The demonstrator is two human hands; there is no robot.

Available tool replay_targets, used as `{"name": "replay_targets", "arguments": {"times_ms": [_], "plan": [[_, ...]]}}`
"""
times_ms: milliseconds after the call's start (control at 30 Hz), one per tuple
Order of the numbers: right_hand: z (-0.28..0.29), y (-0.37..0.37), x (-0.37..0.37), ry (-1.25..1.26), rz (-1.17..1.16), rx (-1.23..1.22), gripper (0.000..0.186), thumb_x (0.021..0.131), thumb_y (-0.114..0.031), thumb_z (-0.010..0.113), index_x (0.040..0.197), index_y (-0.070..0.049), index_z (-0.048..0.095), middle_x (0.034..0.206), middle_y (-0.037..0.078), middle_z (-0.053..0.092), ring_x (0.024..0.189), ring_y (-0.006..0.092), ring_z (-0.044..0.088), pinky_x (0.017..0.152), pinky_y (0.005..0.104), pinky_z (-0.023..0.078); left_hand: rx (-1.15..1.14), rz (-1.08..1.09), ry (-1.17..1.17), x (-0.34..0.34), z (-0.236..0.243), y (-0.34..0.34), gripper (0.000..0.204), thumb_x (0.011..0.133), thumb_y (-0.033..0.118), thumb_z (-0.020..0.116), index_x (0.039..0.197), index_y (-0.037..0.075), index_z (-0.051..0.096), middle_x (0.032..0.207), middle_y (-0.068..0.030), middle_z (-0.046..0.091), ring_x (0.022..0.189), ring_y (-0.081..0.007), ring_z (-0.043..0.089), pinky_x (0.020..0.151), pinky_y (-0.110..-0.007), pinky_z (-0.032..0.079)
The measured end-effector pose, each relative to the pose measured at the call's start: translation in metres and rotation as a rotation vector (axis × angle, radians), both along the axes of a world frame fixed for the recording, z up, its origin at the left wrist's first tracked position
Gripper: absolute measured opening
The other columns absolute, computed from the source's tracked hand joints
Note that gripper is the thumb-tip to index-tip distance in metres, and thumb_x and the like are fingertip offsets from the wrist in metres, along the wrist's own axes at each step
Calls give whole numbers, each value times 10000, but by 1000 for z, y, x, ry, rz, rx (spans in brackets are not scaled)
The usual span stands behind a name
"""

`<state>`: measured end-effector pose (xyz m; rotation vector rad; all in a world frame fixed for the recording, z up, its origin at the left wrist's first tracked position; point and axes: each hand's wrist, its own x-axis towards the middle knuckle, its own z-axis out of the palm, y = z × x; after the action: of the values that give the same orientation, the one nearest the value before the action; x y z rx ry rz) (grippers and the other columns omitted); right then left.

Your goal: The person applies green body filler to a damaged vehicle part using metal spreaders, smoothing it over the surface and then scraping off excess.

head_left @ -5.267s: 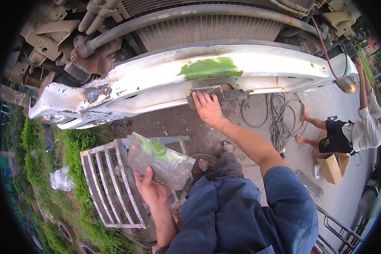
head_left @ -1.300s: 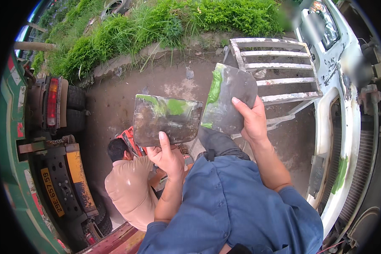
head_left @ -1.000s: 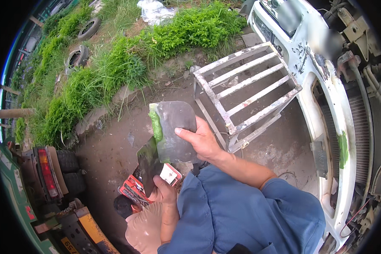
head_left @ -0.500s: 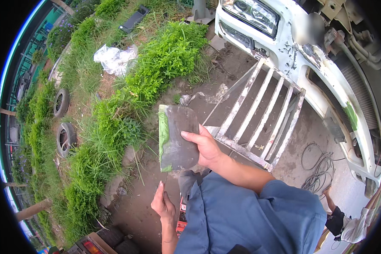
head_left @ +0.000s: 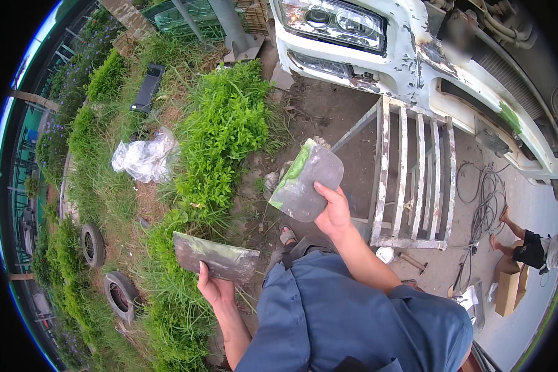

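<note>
In my right hand point(head_left: 336, 212) is a dark grey putty board point(head_left: 309, 189) with rounded corners, gripped at its lower right edge, thumb on top. Bright green putty point(head_left: 294, 166) lies along the board's left edge. My left hand point(head_left: 216, 289) holds a second dark putty spreader point(head_left: 211, 255), a flat plate tilted outward, with thumb on its near face and a pale green smear along its upper edge. The two plates are apart. The fingers behind both plates are partly hidden.
A white metal slatted step frame point(head_left: 412, 173) stands right of the board, before a scraped white vehicle front point(head_left: 378, 68). Cables point(head_left: 483, 192), a white tub point(head_left: 385, 255) and a hammer point(head_left: 413, 263) lie beyond it. Bushes point(head_left: 223, 124) and tyres point(head_left: 120, 295) are left. Another person point(head_left: 530, 248) is far right.
The board in my right hand has moved right and tilted clockwise. My left hand has moved left and turned its spreader, seen nearly edge-on before, so its face shows. The view has shifted.
</note>
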<state>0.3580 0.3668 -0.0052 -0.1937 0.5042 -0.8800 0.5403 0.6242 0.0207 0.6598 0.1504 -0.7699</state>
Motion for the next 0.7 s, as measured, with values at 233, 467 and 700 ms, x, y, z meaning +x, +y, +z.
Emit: {"name": "replay_targets", "arguments": {"times_ms": [233,467,700], "plan": [[-14,-26,31,64,-199,101,371,904,-35,587,1270,-44,527,1204,102,614,1101,275,613,970,481,490,18,-376,36,63,13,-113,363,954,172,565,1296,60,517,1263,-87,597,1180,-272,553,1060,-478,390],[-44,-86,41,97,-364,133,380,899,-71,634,1264,-66,527,1179,70,608,1094,239,599,955,460,482,104,-691,61,98,1,-231,398,936,219,598,1298,75,518,1262,-80,595,1179,-280,548,1060,-475,387],[-116,-192,92,219,-433,276,380,929,-96,599,1296,-74,500,1235,65,578,1157,245,558,995,473,447,240,-725,22,150,1,-359,401,935,211,595,1295,54,516,1258,-95,602,1186,-281,547,1072,-473,375]]}}
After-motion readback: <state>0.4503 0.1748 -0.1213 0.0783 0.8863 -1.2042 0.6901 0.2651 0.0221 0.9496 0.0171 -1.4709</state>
